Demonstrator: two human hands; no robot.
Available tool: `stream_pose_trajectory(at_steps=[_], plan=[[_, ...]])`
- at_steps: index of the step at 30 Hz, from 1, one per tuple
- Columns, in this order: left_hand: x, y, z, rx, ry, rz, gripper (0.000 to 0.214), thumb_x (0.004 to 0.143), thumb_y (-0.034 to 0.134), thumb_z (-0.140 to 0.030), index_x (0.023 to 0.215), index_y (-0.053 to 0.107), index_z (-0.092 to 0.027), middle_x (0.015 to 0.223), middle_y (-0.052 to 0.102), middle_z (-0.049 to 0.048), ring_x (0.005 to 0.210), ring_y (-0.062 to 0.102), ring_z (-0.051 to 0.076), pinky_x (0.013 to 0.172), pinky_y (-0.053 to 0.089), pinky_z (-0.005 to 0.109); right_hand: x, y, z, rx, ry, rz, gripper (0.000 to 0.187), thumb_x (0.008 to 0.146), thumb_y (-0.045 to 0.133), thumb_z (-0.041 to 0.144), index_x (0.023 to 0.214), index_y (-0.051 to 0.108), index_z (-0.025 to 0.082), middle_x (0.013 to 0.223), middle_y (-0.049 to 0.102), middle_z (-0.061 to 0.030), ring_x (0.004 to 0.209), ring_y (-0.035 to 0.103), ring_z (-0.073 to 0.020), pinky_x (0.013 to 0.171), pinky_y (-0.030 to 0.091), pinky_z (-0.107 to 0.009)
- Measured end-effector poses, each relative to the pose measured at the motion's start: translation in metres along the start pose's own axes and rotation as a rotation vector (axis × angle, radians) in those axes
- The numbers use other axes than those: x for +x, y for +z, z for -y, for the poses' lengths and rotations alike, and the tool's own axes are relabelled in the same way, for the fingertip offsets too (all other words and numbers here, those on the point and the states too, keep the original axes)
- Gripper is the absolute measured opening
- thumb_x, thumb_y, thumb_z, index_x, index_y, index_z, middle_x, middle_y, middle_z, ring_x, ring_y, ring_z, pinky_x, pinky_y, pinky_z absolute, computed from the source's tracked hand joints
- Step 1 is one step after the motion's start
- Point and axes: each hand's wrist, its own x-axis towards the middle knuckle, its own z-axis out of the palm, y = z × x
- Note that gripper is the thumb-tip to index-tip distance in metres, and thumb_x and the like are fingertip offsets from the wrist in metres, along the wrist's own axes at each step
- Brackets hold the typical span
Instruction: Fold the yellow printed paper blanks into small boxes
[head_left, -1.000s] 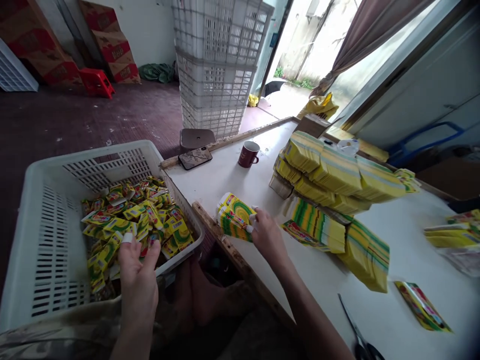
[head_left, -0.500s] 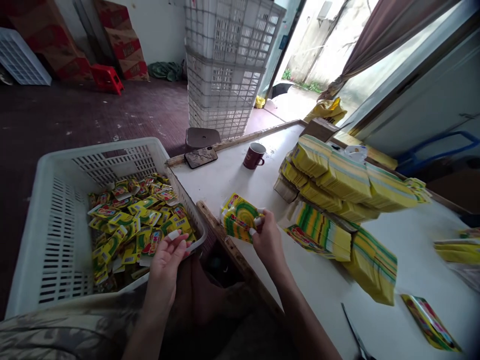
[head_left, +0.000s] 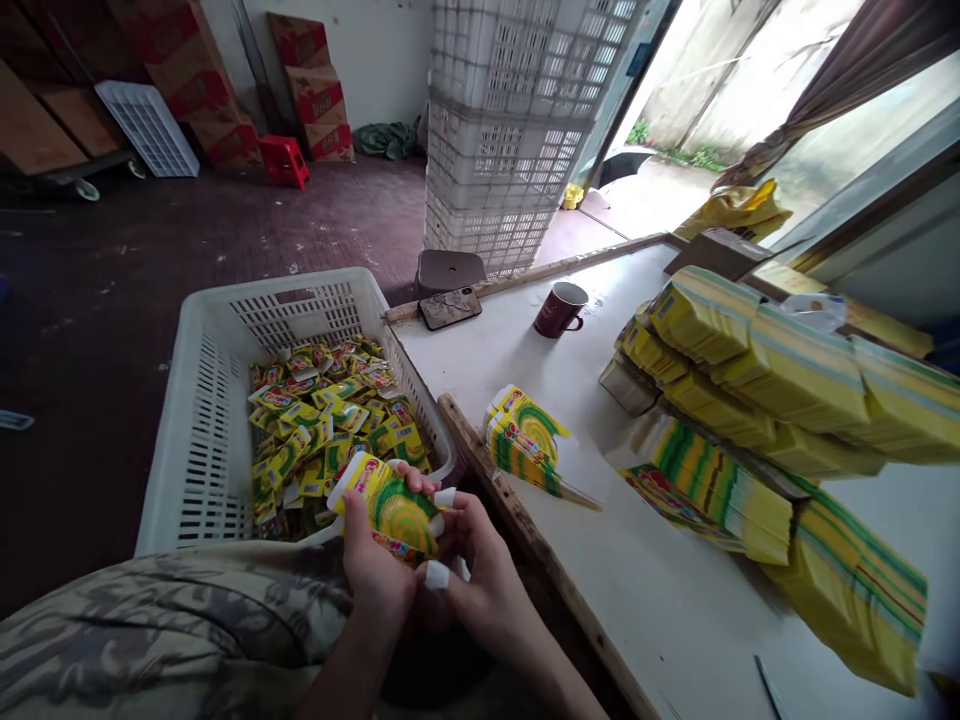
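Note:
In front of my lap, my left hand grips a small yellow-and-green printed carton, thumb on the near side and fingers behind it. My right hand, white tape on its fingertips, closes at the carton's right end; exactly what those fingers pinch is partly hidden. A few similar flat cartons lie at the table's edge, right of my hands. Beyond my left hand stands a white plastic basket holding many small yellow-green packs.
On the white table are a phone, a dark red mug, stacked bundles of flat cartons and part of a metal tool. A wooden strip edges the table. Behind rise stacked white crates and a stool.
My right hand has moved from the table's cartons left to my left hand, bringing one carton over. My left hand, holding no carton before, now grips it. The view has swung left.

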Motion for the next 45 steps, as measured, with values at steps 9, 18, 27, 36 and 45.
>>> stream_pose_trajectory(at_steps=[9,18,27,36,45], plan=[[0.007,-0.015,0.009,0.159,-0.086,-0.074,0.058,0.064,0.058,-0.074,0.084,0.065,-0.020,0.077,0.059,0.0011,0.080,0.059,0.018,0.075,0.050,0.028,0.009,-0.004,-0.013,0.020,0.053,-0.091,0.040,0.066,0.075,0.021,0.100,0.055,0.022,0.070,0.050,0.0061,0.064,0.045,-0.0120,0.057,0.034,-0.022],[0.013,-0.018,0.017,0.323,-0.117,0.068,0.015,0.078,0.070,-0.031,0.087,0.071,-0.019,0.082,0.071,0.0006,0.080,0.064,0.014,0.079,0.049,0.025,0.014,-0.030,0.007,0.308,0.052,-0.126,0.029,0.073,0.074,0.032,0.095,0.060,0.021,0.084,0.064,0.0000,0.077,0.057,-0.0151,0.072,0.043,-0.025],[0.013,-0.024,0.016,0.362,-0.065,-0.080,0.016,0.071,0.076,-0.030,0.080,0.072,-0.018,0.076,0.073,-0.0014,0.064,0.063,0.010,0.062,0.051,0.019,0.009,-0.014,-0.005,0.315,0.021,-0.216,0.021,0.070,0.074,0.031,0.082,0.060,0.022,0.077,0.068,0.0007,0.071,0.061,-0.0167,0.070,0.048,-0.029],[0.005,-0.012,0.004,0.388,-0.014,0.012,0.016,0.071,0.075,-0.028,0.084,0.071,-0.019,0.079,0.073,-0.0004,0.069,0.066,0.012,0.066,0.052,0.020,0.007,-0.029,0.001,0.006,-0.008,-0.231,0.016,0.074,0.068,0.033,0.074,0.064,0.018,0.069,0.065,0.0001,0.066,0.057,-0.0159,0.062,0.047,-0.026],[0.013,-0.012,-0.028,0.571,0.157,0.156,0.044,0.074,0.070,-0.045,0.110,0.064,-0.021,0.105,0.068,0.0073,0.097,0.062,0.020,0.084,0.050,0.029,-0.006,-0.067,0.029,-0.829,-0.380,-0.235,0.032,0.085,0.045,0.009,0.104,0.065,0.025,0.094,0.066,-0.0050,0.086,0.057,-0.0217,0.074,0.046,-0.033]])
